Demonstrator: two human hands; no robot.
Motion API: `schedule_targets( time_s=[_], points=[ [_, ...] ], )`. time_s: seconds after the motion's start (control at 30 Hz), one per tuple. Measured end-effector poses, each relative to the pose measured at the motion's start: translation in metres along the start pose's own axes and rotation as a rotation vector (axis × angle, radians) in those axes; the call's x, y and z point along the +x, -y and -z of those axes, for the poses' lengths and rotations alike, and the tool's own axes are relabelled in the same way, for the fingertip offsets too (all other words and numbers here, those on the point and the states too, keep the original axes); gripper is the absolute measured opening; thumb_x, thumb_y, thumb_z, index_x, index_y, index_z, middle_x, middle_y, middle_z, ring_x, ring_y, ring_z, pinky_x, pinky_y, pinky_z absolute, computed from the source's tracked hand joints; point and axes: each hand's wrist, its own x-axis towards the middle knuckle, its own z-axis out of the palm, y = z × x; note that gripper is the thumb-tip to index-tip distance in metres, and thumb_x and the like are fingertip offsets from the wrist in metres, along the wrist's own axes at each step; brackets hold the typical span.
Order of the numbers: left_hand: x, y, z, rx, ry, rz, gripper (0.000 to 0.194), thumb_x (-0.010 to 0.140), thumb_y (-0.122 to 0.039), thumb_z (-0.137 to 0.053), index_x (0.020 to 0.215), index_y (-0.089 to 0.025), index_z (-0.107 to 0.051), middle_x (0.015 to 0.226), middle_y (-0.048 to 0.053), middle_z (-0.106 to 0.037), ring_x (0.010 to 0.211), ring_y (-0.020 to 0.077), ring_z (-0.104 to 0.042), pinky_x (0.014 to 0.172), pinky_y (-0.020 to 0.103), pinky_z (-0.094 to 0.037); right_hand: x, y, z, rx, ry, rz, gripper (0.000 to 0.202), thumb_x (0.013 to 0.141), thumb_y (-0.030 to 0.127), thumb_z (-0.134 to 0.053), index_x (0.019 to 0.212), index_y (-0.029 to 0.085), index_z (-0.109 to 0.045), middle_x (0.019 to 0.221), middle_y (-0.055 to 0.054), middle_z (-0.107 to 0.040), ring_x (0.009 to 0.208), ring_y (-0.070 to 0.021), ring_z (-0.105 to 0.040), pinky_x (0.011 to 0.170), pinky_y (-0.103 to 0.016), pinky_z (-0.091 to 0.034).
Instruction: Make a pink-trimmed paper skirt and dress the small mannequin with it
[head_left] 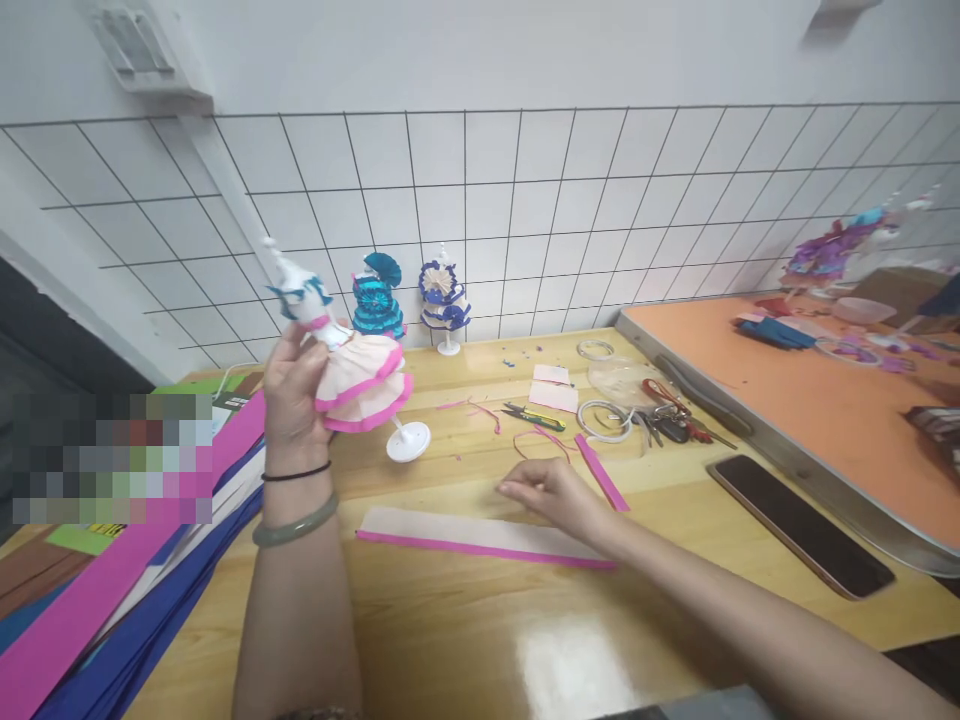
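My left hand [292,385] is closed around a small mini dress form [360,375], held tilted above the table. It has a white bodice with teal trim and a two-tiered pale paper skirt edged in pink; its white round base [409,442] shows below. My right hand [551,490] hovers over the table with thumb and fingers pinched together. Whatever is between those fingertips, if anything, is too small to make out. Below the right hand lies a long pale paper strip [450,528] with a pink border, partly covered by the wrist.
Two finished dress forms, one teal [377,300] and one blue-and-cream [444,295], stand by the wall. Nearby lie yellow-handled snips [536,417], a pink strip [602,472], keys [670,420] and a phone [802,522]. Coloured paper [187,560] lies left; an orange board [787,400] is right.
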Motion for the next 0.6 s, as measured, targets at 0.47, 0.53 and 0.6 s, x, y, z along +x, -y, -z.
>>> schedule_targets(
  time_s=[0.47, 0.53, 0.6],
  points=[
    [-0.039, 0.068, -0.061, 0.283, 0.276, 0.286, 0.067, 0.065, -0.03, -0.076, 0.126, -0.017, -0.05, 0.115, 0.014, -0.064, 0.108, 0.0258, -0.06, 0.093, 0.04, -0.048, -0.054, -0.06, 0.115, -0.102, -0.376, -0.211, 0.056, 0.077, 0.068, -0.048, 0.063, 0.016, -0.064, 0.043, 0.002, -0.047, 0.043, -0.0112, -0.043, 0.049, -0.025, -0.035],
    [-0.04, 0.07, -0.06, 0.33, 0.318, 0.268, 0.068, 0.068, -0.03, -0.074, 0.129, -0.017, -0.047, 0.117, 0.014, -0.063, 0.111, 0.026, -0.058, 0.096, 0.041, -0.046, -0.059, -0.064, 0.12, -0.12, -0.375, -0.216, 0.055, 0.078, 0.067, -0.047, 0.061, 0.017, -0.062, 0.044, 0.002, -0.046, 0.044, -0.0109, -0.042, 0.049, -0.025, -0.035],
    [-0.041, 0.072, -0.059, 0.36, 0.369, 0.256, 0.069, 0.071, -0.03, -0.072, 0.133, -0.018, -0.043, 0.12, 0.015, -0.061, 0.115, 0.0254, -0.056, 0.098, 0.041, -0.044, -0.064, -0.069, 0.124, -0.137, -0.373, -0.227, 0.055, 0.078, 0.067, -0.047, 0.059, 0.017, -0.059, 0.045, 0.003, -0.046, 0.044, -0.0103, -0.04, 0.049, -0.024, -0.035]
  ],
)
